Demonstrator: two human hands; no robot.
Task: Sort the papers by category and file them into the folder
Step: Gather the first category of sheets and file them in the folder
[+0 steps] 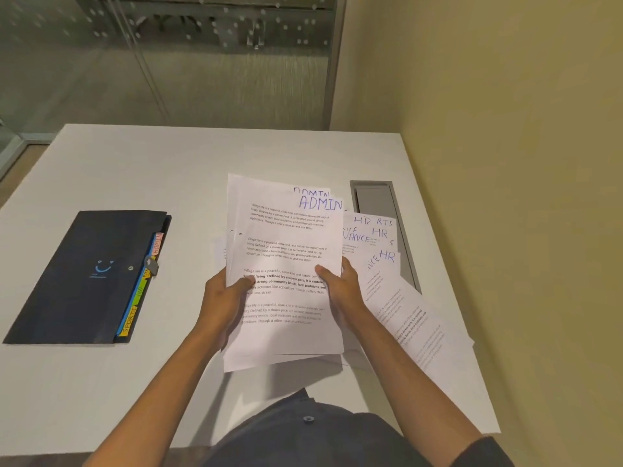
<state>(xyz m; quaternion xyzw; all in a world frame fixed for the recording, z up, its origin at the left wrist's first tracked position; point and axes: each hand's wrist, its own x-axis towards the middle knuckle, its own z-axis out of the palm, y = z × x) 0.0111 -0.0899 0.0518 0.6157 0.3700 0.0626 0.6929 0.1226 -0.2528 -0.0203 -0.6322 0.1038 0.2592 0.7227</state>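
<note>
From the head camera, both hands hold a small stack of printed papers (286,264) lifted over the middle of the white bench (135,163). The left hand (226,298) grips the stack's left edge, thumb laid across the front sheet and fingers curled behind. The right hand (340,288) grips the right edge in the same way, thumb on the front. The top sheet carries "ADMIN" handwritten in blue at its upper right corner, and a sheet just behind it shows the same word peeking above.

To the right of the held stack, a fanned spread of loose papers (404,298) lies flat on the bench, partly under the right forearm; blue handwritten labels such as "HR" show at their top corners, and others are cut off by overlapping sheets. The far sheets of this spread overlap a rectangular metal cable hatch (374,197) set into the bench.

Well apart to the left lies a dark folder (77,281), closed and flat on the bench, with coloured divider tabs showing along its right edge; "ADMIN" and "SPORTS" are legible.

A yellowish wall (505,129) runs along the bench's right side.
</note>
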